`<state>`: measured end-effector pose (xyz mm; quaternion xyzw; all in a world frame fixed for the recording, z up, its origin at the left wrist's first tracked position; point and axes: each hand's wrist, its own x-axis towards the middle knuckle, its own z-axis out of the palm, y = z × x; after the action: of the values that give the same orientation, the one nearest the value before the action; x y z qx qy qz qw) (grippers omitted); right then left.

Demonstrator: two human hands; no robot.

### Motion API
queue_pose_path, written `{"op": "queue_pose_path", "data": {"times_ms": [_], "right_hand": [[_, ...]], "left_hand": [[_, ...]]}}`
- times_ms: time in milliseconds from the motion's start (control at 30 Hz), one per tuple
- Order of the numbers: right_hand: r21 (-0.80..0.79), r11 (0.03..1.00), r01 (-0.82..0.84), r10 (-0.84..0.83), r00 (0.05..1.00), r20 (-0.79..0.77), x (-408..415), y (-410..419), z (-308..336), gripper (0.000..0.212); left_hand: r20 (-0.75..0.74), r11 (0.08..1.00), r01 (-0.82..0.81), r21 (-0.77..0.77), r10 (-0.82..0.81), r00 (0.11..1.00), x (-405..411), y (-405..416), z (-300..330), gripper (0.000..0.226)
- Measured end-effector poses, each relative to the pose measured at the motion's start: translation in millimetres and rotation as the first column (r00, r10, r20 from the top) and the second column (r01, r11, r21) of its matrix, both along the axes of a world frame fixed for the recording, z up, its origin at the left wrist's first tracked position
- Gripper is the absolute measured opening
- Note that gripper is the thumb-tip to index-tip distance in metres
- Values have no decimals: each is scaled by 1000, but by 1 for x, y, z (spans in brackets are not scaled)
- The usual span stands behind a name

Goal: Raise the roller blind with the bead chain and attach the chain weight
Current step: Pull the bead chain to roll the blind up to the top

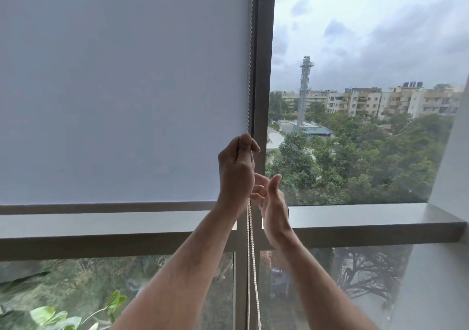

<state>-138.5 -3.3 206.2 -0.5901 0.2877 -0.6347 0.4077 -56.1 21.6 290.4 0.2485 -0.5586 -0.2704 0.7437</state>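
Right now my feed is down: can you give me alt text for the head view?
The left hand is closed on the bead chain beside the dark window frame, while the right hand is open just below it, fingers near the chain. The white roller blind covers the left pane down to its bottom bar; the right pane shows trees and buildings.

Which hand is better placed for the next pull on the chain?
Left. The left hand is closed on the chain beside the blind, high up with room to pull down. The right hand sits lower, fingers open, no firm grip visible.
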Motion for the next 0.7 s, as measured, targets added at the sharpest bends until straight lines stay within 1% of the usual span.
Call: {"op": "queue_pose_path", "data": {"times_ms": [33, 200, 267, 367, 433, 500, 567, 700], "right_hand": [[-13, 1000, 4, -4, 1000, 19, 0, -2, 10, 86], [-160, 986, 48, -36, 996, 78, 13, -2, 77, 50], [-204, 979, 30, -14, 997, 77, 20, 3, 101, 42], [-251, 967, -33, 52, 996, 67, 27, 8, 135, 42], [-245, 969, -28, 52, 994, 92, 32, 8, 152, 42], [-192, 980, 43, -13, 988, 154, 37, 7, 158, 42], [-170, 977, 126, -93, 977, 191, 42, 5, 151, 44], [-292, 922, 255, -199, 958, 208, 42, 3, 133, 41]], "left_hand": [[2, 1000, 7, 5, -7, 1000, 1, 0, -2, 38], [8, 999, 28, 43, -29, 1000, -2, 1, -31, 41], [33, 996, 3, 86, -6, 999, -1, 0, -46, 42], [74, 989, -34, 145, 23, 997, 2, 1, -74, 36], [102, 983, -34, 178, 16, 995, 3, 3, -95, 34], [121, 981, -17, 193, -7, 993, 5, 6, -114, 33], [154, 980, -10, 201, -22, 988, 9, 6, -126, 33], [216, 973, 64, 222, -113, 970, 23, 0, -126, 33]]}}
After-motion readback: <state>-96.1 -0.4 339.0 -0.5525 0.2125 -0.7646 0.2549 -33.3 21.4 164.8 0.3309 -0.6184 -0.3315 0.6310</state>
